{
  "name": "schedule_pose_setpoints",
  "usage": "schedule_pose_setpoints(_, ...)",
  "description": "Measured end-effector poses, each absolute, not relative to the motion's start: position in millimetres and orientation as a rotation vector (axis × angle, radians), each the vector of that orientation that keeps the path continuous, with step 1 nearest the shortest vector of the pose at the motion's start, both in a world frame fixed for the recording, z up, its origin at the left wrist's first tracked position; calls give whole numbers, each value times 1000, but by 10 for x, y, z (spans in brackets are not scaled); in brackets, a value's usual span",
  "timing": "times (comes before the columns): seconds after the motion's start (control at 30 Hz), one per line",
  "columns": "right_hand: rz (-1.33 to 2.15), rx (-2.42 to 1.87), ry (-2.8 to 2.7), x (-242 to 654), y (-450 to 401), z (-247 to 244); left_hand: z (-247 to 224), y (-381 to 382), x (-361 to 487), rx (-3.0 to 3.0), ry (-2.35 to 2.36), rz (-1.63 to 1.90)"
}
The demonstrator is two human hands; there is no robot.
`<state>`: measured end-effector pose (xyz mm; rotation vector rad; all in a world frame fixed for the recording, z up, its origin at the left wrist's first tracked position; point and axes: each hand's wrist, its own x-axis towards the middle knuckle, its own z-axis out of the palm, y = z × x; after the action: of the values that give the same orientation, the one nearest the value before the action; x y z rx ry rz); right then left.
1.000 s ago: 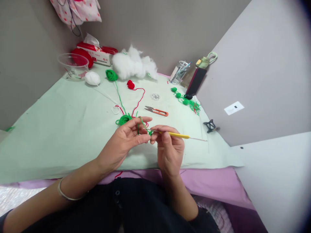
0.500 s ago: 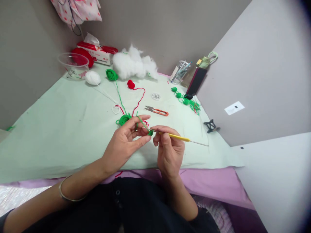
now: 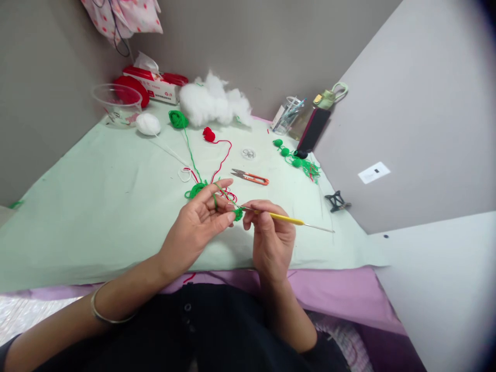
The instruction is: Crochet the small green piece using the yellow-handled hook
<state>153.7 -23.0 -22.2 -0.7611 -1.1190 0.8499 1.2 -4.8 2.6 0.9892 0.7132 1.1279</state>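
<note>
left hand (image 3: 197,222) raised with forefinger extended, right hand (image 3: 271,232) pinching, both forearms bent inward

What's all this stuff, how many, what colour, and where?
Hook: one, yellow, right hand
Stitched piece: one, green, left hand
Yarn bundles: two, green, middle and back
Tub: one, clear, back left
Yarn ball: one, white, beside tub
Small yarn bundle: one, red, middle
Round bundle: one, red, behind tub
Tissue box: one, red-white, back left
Stuffing: one heap, white, back
Snips: one, orange, middle
Dish: one, clear, middle
Little balls: three, green, right
Cup: one, clear, back right
Bottle: one, green, back right
Phone: one, black, by bottle
Stand: one, black, right edge
Spotted cloth: one, pink, top left
Socket: one, white, right wall
Covers: two, green and pink, underneath
Bracelet: one, silver, left arm
Hands: two, bare, middle
</note>
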Motion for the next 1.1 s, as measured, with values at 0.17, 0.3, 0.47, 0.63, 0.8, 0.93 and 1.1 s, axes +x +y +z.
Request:
schedule_pose_setpoints(0.17,854,-741,-1114,1555,-218,-202,29,-34,-20,986,687,1100)
schedule_pose_setpoints(0.3,879,-702,-1109,1574,-216,-170,5,-29,-31,1013,682,1109)
schedule_pose_setpoints(0.47,784,-727,-1213,1604,-262,-131,-13,-22,-45,1101,701,1155)
schedule_pose_setpoints(0.63,462,-795,-1462,1623,-331,-108,-6,-42,-35,1237,805,1229)
schedule_pose_setpoints(0.8,201,-765,-1623,1609,-342,-126,-46,-83,-9,1456,851,1361)
schedule_pose_setpoints(0.93,101,-730,-1615,1574,-308,-189,-59,-96,3,1503,886,1415)
schedule_pose_setpoints(1.1,70,-749,-1559,1530,-285,-220,12,-75,-12,1287,883,1333)
